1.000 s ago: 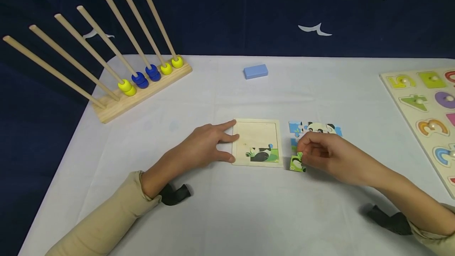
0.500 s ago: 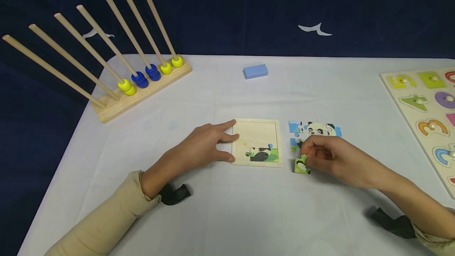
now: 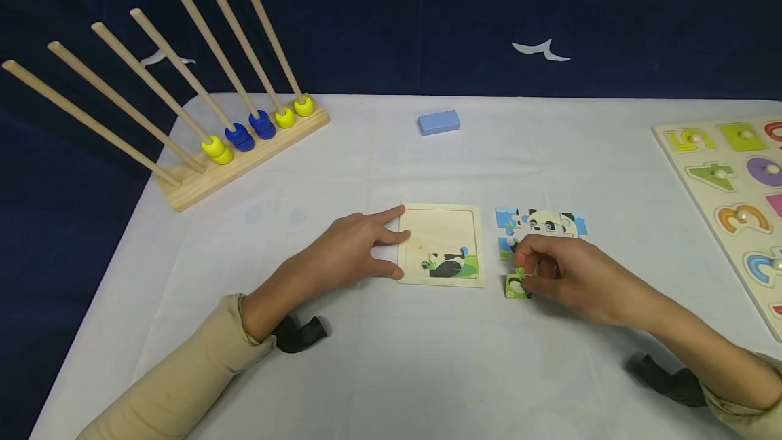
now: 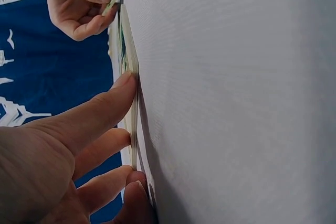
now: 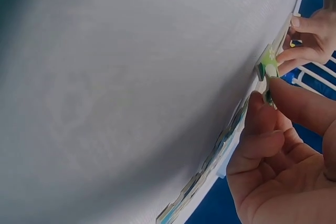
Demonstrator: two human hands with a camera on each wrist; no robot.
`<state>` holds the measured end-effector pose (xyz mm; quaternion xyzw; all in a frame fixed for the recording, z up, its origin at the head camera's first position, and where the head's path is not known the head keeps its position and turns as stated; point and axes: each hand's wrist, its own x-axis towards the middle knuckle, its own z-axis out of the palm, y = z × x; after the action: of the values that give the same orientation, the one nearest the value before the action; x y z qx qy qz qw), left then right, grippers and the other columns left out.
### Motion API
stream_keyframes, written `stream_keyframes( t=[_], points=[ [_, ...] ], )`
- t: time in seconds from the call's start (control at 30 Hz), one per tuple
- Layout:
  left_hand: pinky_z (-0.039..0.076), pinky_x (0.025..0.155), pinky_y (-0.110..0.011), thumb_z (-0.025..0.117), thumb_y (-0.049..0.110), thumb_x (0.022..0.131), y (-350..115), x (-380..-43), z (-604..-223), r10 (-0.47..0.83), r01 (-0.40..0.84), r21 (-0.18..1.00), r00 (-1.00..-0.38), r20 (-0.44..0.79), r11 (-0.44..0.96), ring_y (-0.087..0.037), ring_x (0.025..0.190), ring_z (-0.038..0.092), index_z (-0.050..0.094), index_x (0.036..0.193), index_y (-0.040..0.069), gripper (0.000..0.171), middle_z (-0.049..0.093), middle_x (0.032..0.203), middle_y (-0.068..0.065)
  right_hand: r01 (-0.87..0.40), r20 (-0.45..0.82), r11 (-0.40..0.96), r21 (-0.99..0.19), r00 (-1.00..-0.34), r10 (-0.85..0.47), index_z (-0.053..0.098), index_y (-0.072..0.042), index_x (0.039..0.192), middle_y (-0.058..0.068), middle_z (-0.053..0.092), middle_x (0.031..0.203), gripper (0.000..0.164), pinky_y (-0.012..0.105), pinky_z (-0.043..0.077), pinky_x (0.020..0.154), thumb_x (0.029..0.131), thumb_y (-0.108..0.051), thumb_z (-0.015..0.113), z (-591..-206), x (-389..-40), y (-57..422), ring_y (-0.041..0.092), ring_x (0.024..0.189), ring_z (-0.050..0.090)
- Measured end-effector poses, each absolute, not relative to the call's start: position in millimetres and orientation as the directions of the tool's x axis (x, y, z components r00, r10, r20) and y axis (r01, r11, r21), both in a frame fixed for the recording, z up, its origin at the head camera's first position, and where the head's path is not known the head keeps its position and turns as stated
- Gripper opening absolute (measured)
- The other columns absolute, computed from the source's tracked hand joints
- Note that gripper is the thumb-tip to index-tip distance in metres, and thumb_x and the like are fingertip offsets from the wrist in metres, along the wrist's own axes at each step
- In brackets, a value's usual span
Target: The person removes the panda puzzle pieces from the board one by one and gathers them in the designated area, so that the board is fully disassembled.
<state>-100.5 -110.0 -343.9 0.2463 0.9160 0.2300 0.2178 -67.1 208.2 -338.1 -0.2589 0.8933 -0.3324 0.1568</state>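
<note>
In the head view a shallow wooden puzzle tray (image 3: 440, 228) lies at the middle of the table. Joined panda pieces (image 3: 451, 265) fill its lower right part. My left hand (image 3: 354, 250) holds its spread fingertips and thumb against the tray's left edge. To the right, my right hand (image 3: 568, 276) pinches a green puzzle piece (image 3: 516, 286) between thumb and fingers. The right wrist view shows that piece (image 5: 269, 62) tilted at the fingertips. Behind the right hand lie loose panda pieces (image 3: 546, 221), partly covered by it.
A wooden bead stand (image 3: 244, 163) with upright rods and yellow and blue beads stands at the back left. A blue block (image 3: 439, 123) lies at the back middle. The number puzzle board (image 3: 702, 185) is at the right edge.
My right hand has shifted slightly right with the green puzzle piece, away from the tray, and the piece has turned a little. The left hand stays at the tray's edge.
</note>
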Motion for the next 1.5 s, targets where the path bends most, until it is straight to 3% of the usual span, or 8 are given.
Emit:
stream_keyframes(
  t=[0.2,0.57,1.03,1.5],
  points=[
    [0.036,0.108,-0.046,0.086,0.028,0.078,-109,-100,-345,0.556,0.354,0.535,-0.782,-0.280,0.767,-0.032,0.137,0.041,0.060,0.136,0.014,0.065,0.034,0.157,-0.004,-0.328,-0.149,0.695,-0.640,-0.834,-0.531,0.061,-0.018,0.092,-0.009,0.048,0.071,0.030,0.025,0.038,0.058,0.079,0.003,0.079,-336,-67,208,0.007,0.064,0.046],
    [0.036,0.107,-0.046,0.086,0.028,0.078,-110,-99,-345,0.550,0.354,0.528,-0.788,-0.275,0.772,-0.033,0.136,0.042,0.060,0.136,0.015,0.065,0.033,0.158,-0.003,-0.365,-0.100,0.694,-0.621,-0.841,-0.532,0.064,-0.016,0.096,-0.008,0.056,0.086,0.029,0.024,0.043,0.064,0.079,0.002,0.080,-336,-66,208,0.008,0.074,0.050],
    [0.037,0.106,-0.047,0.086,0.029,0.077,-110,-101,-346,0.542,0.351,0.519,-0.793,-0.277,0.779,-0.033,0.136,0.043,0.060,0.136,0.015,0.066,0.034,0.157,-0.002,-0.366,-0.129,0.692,-0.623,-0.823,-0.552,0.065,-0.015,0.101,-0.012,0.055,0.082,0.023,0.024,0.043,0.063,0.086,-0.001,0.074,-337,-66,211,0.006,0.073,0.050],
    [0.036,0.107,-0.046,0.085,0.029,0.078,-111,-100,-345,0.547,0.352,0.522,-0.789,-0.281,0.777,-0.033,0.136,0.043,0.060,0.136,0.015,0.065,0.033,0.158,-0.002,-0.436,-0.001,0.621,-0.651,-0.817,-0.576,0.064,-0.014,0.098,-0.008,0.056,0.087,0.025,0.023,0.042,0.062,0.084,0.003,0.075,-333,-70,198,0.008,0.074,0.050]
  ],
)
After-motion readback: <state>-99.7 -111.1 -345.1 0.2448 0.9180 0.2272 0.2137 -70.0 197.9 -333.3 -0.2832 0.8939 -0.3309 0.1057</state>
